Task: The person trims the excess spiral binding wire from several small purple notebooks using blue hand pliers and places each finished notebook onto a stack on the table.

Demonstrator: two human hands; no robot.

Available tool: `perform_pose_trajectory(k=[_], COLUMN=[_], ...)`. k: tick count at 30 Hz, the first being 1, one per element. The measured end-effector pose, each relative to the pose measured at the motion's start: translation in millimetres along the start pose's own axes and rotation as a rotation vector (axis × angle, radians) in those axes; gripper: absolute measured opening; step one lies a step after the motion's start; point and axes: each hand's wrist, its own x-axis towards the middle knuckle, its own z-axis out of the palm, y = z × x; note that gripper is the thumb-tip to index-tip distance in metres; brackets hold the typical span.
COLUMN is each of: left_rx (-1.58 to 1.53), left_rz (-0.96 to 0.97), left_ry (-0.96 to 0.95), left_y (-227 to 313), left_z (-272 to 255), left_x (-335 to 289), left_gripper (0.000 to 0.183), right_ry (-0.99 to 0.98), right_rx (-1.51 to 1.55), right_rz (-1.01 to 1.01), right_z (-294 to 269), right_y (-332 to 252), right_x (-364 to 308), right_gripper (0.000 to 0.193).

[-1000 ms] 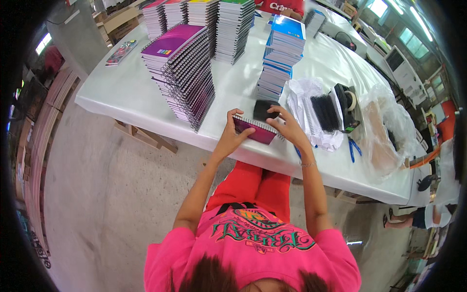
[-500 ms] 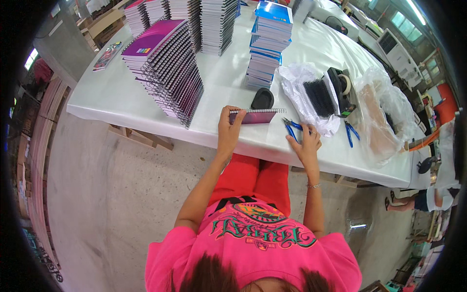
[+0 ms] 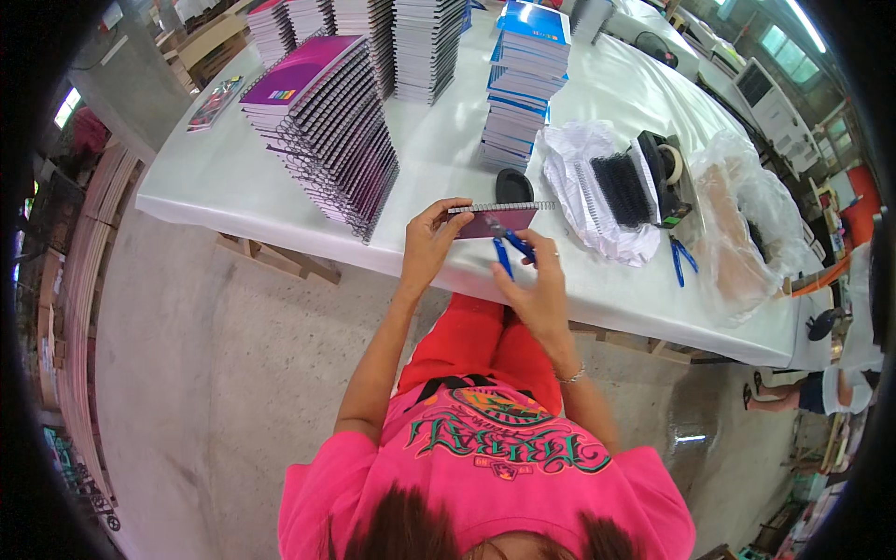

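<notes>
My left hand [image 3: 431, 245] grips a small purple spiral notebook [image 3: 497, 220] by its left end, holding it just above the near edge of the white table [image 3: 233, 177]. My right hand [image 3: 535, 291] holds blue-handled pliers [image 3: 511, 249] with the tip at the notebook's wire spine. A black oval object [image 3: 513, 186] lies on the table just behind the notebook.
A slanted stack of purple spiral notebooks [image 3: 331, 121] stands to the left, a blue stack [image 3: 523, 79] behind. White plastic with black wire combs [image 3: 611, 191], a tape dispenser [image 3: 670, 173], second blue pliers [image 3: 679, 259] and a clear bag [image 3: 747, 233] lie to the right. Another person's legs [image 3: 793, 397] show at far right.
My right hand picked up the blue pliers from the table and brought them to the notebook. The left hand lifted the notebook slightly toward me.
</notes>
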Motion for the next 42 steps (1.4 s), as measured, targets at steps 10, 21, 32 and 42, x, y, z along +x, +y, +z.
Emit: perform_pose_trajectory(k=[10, 21, 32, 42], left_rx=[0.02, 0.188, 0.298, 0.383], left_rz=[-0.007, 0.119, 0.038, 0.488], left_ry=[-0.054, 0.07, 0.13, 0.215], left_y=[2, 5, 30, 243], left_z=[-3, 10, 3, -61], left_x=[-4, -12, -21, 6], left_gripper=[0.029, 0.027, 0.023, 0.028], right_ry=[0.005, -0.223, -0.498, 0.099], right_rx=[-0.148, 0.35, 0.397, -0.499], right_rz=[-0.075, 0.256, 0.328, -0.085], right_z=[41, 37, -28, -34], right_y=[0, 2, 54, 121], right_x=[0, -2, 22, 14], right_gripper=[0.05, 0.04, 0.033, 0.034])
